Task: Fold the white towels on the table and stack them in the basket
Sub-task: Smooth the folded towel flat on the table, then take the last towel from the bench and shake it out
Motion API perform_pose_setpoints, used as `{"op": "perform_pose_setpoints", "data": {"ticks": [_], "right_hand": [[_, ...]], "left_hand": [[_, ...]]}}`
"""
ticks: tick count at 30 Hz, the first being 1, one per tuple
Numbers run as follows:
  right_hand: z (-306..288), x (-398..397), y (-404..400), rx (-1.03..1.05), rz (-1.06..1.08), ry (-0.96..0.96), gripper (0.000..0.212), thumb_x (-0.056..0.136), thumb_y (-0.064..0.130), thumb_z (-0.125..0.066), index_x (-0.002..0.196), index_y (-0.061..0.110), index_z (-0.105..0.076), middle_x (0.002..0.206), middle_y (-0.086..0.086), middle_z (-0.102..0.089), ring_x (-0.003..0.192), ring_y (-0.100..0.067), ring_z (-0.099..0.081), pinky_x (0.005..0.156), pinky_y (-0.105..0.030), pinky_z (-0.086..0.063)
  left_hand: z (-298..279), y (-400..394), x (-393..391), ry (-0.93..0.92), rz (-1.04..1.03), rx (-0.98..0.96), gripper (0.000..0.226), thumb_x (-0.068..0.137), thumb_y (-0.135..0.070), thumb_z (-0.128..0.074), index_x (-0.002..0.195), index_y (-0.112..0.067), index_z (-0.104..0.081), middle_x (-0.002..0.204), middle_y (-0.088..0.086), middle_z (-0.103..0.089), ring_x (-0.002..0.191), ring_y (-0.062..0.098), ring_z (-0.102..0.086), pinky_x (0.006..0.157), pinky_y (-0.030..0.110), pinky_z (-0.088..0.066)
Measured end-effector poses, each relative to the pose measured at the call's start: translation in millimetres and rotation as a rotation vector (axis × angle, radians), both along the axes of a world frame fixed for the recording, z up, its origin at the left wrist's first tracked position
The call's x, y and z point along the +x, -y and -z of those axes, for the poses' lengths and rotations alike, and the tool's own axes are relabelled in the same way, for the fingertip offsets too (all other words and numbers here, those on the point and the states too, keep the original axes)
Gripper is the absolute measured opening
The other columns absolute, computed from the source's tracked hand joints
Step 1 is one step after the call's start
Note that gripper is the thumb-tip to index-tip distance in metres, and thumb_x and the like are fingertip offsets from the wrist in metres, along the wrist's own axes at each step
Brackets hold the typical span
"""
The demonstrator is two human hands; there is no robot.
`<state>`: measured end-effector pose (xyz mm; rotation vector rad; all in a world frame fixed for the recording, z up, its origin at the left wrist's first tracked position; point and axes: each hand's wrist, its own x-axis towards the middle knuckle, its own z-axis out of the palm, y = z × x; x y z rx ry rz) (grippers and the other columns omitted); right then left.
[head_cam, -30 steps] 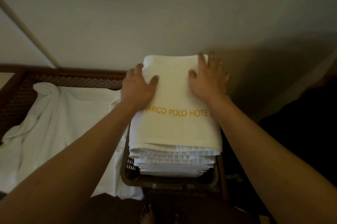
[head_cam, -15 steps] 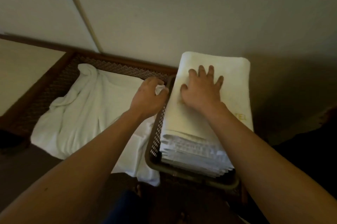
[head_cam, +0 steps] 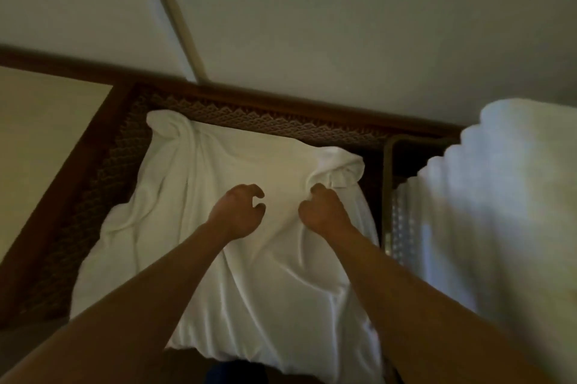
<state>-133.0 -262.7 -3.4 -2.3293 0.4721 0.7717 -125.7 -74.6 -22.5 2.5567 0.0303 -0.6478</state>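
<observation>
Across the dark wooden table (head_cam: 78, 165), whose top shows a woven, scalloped pattern inside a plain brown frame, a loose white towel (head_cam: 249, 274) lies spread and rumpled, with long creases running toward the near edge and a bunched corner at its far right. It covers most of the patterned surface and hangs a little over the near side. Behind the table rises a pale wall (head_cam: 343, 24), crossed by a light-coloured strip (head_cam: 175, 15) that slants down to meet the table's far rail. To the left of the table, a flat cream surface (head_cam: 40, 140) sits beyond the frame.

Both bare forearms reach in from the bottom of the view over the towel. The left hand (head_cam: 239, 212) hovers over the middle of the cloth with fingers curled like a claw and a gap between thumb and fingertips; it has nothing in its hold. The right hand (head_cam: 321, 212) is just beside it, its fingers bent down into the cloth near the bunched corner, and it seems to be pinching a fold there, though motion blur makes the contact hard to confirm.

At the right, the brown basket (head_cam: 388, 196) stands against the table's end, its rim and perforated wall partly visible. It carries a tall stack of folded towels (head_cam: 499, 212), badly blurred, rising well above the rim.
</observation>
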Motion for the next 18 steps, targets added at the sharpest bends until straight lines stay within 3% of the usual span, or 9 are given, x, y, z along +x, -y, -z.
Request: {"op": "perform_pose_setpoints", "data": {"ticks": [4, 6, 9, 13, 18], "right_hand": [[44.8, 47.4, 3.3, -0.188, 0.206, 0.163, 0.055, 0.094, 0.026, -0.054, 0.147, 0.016, -0.041, 0.154, -0.013, -0.035, 0.141, -0.038, -0.035, 0.112, -0.057, -0.035], [55.7, 67.8, 13.1, -0.271, 0.403, 0.276, 0.058, 0.094, 0.024, -0.056, 0.148, 0.014, -0.039, 0.155, -0.014, -0.035, 0.142, -0.039, -0.035, 0.11, -0.059, -0.036], [79.5, 90.1, 34.4, -0.188, 0.718, 0.238, 0.07, 0.094, 0.033, -0.059, 0.154, 0.014, -0.028, 0.154, -0.016, -0.039, 0.14, -0.042, -0.038, 0.111, -0.063, -0.034], [99.3, 94.3, 38.6, -0.177, 0.716, 0.174, 0.067, 0.089, 0.037, -0.069, 0.144, 0.01, -0.041, 0.146, -0.018, -0.05, 0.135, -0.042, -0.047, 0.109, -0.061, -0.039], [98.2, 59.4, 15.0, -0.282, 0.679, 0.332, 0.044, 0.089, 0.032, -0.072, 0.126, 0.012, -0.061, 0.126, -0.014, -0.064, 0.12, -0.037, -0.057, 0.094, -0.047, -0.042]], "left_hand": [[42.6, -26.5, 84.0, 0.119, 0.126, 0.05, 0.042, 0.098, -0.026, -0.057, 0.14, -0.023, -0.054, 0.146, 0.005, -0.052, 0.13, 0.03, -0.051, 0.109, 0.044, -0.043], [57.8, -23.6, 124.3, 0.197, 0.218, 0.09, 0.044, 0.098, -0.024, -0.055, 0.142, -0.024, -0.052, 0.148, 0.005, -0.049, 0.133, 0.031, -0.047, 0.11, 0.045, -0.04], [77.6, -11.7, 166.4, 0.274, 0.299, 0.277, 0.047, 0.098, -0.029, -0.054, 0.144, -0.023, -0.047, 0.147, 0.01, -0.047, 0.134, 0.035, -0.041, 0.11, 0.047, -0.035], [97.9, -6.1, 173.2, 0.281, 0.382, 0.468, 0.049, 0.101, -0.039, -0.053, 0.142, -0.014, -0.043, 0.143, 0.018, -0.042, 0.128, 0.039, -0.039, 0.107, 0.048, -0.035], [97.7, -21.2, 177.7, 0.26, 0.479, 0.513, 0.049, 0.101, -0.05, -0.048, 0.137, -0.016, -0.053, 0.145, 0.018, -0.039, 0.13, 0.039, -0.037, 0.11, 0.048, -0.028]]}}
